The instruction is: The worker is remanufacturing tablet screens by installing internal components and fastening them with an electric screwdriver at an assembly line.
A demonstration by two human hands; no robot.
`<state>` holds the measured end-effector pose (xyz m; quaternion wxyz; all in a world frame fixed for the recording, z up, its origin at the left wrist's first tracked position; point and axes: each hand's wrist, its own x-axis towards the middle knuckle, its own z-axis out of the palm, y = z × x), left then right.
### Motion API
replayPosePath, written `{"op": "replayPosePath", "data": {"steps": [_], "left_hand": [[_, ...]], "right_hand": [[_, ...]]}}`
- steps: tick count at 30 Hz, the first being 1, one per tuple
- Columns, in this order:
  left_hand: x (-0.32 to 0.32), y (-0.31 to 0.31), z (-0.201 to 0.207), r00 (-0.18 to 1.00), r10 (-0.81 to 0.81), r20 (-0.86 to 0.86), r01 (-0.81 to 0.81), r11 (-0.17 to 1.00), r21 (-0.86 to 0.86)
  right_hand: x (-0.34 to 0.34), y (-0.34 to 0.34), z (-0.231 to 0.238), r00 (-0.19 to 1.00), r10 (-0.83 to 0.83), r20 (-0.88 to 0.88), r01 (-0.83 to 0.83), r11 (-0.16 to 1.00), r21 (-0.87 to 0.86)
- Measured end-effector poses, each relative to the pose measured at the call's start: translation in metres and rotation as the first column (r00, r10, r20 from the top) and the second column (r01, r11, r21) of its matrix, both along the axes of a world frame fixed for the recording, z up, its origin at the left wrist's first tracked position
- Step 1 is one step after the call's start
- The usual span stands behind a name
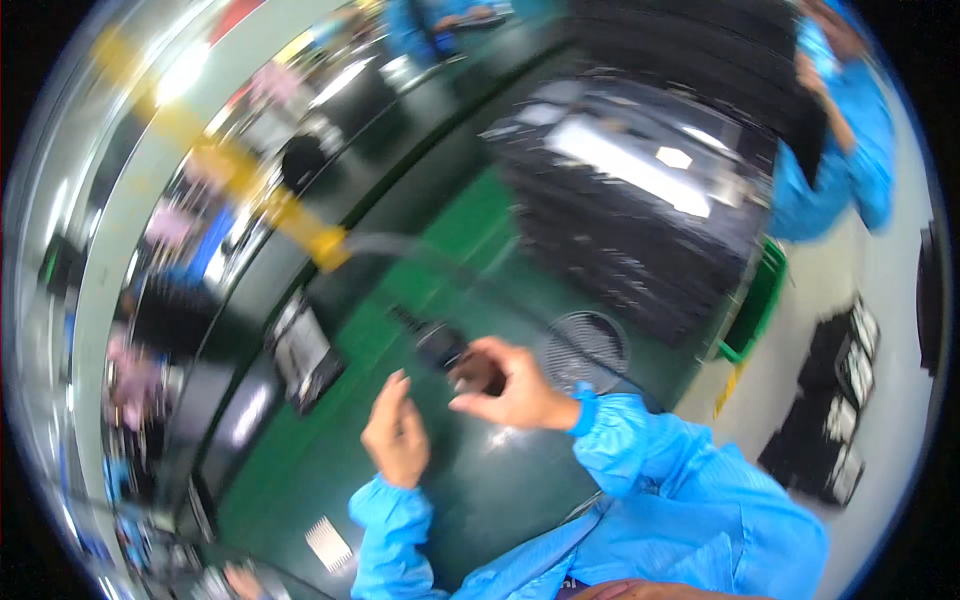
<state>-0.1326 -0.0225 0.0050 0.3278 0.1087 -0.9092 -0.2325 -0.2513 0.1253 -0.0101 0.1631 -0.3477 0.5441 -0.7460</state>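
My right hand (520, 388) is closed around a small dark brown, rounded piece (480, 376), with thumb and fingers at its sides. Motion blur hides the piece's exact kind. Just beyond it, a black object (437, 345) with a narrow stem reaches away to the far left; whether it touches the held piece I cannot tell. My left hand (397, 437) is raised to the left, fingers extended and nothing in them. Both hands are over a dark green table (480, 500), and both arms wear blue sleeves.
Black wrapped packages (640, 200) are stacked at the back right. A round ribbed disc (587, 350) lies right of my hand. A black-and-white packet (303, 350) and a small pale ribbed piece (328, 544) lie left. Another person (840, 150) stands far right, near a green bin (757, 300).
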Motion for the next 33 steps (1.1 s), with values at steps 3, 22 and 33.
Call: {"op": "replayPosePath", "data": {"steps": [3, 22, 33], "left_hand": [[-0.006, 0.036, -0.03, 1.0, 0.004, -0.02, 0.004, 0.936, 0.353], [-0.012, 0.067, -0.077, 0.984, -0.18, -0.006, 0.178, 0.967, 0.182], [-0.021, 0.053, -0.074, 0.982, -0.167, 0.089, 0.165, 0.986, 0.021]], "right_hand": [[-0.004, 0.0, -0.008, 0.995, -0.096, 0.008, 0.096, 0.995, -0.024], [0.029, 0.082, 0.022, 0.895, 0.25, -0.369, -0.094, 0.915, 0.393], [-0.039, 0.284, 0.035, 0.947, 0.31, -0.086, -0.321, 0.926, -0.201]]}}
